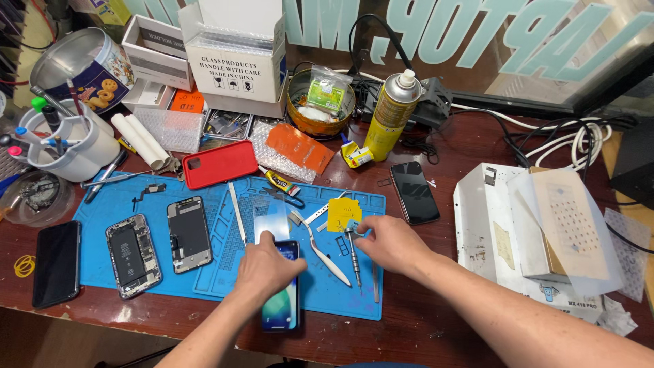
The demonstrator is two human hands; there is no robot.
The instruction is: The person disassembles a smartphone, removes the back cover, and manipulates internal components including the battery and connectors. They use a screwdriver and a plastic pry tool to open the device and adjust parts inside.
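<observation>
Dark wooden table [436,327], cluttered, with a glass pane at the back. A blue work mat [225,272] lay across the near left part of the table.

Left hand [267,269] rested on a lit phone [281,310] lying face up at the mat's near edge, fingers curled over its upper half and gripping it. A clear protector sheet [271,217] stood just beyond the fingertips, touching or nearly touching the phone's top; contact could not be resolved.

Right hand [388,242] was on the mat just right of the left, well clear of the phone. Thumb and forefinger were pinched on the top of a small screwdriver [353,249], whose shaft pointed toward the near edge. White-handled tweezers [325,252] lay between the two hands. A yellow card [343,212] sat just beyond the screwdriver.

Left on the mat: two opened phone bodies [160,242], side by side. A dark phone [57,262] lay off the mat at far left; another dark phone [414,192] off the mat to the right. A red phone case [219,163] lay at the mat's far edge. A yellow spray can [385,119] stood upright behind. A white cup of tools [71,146] stood at far left.
</observation>
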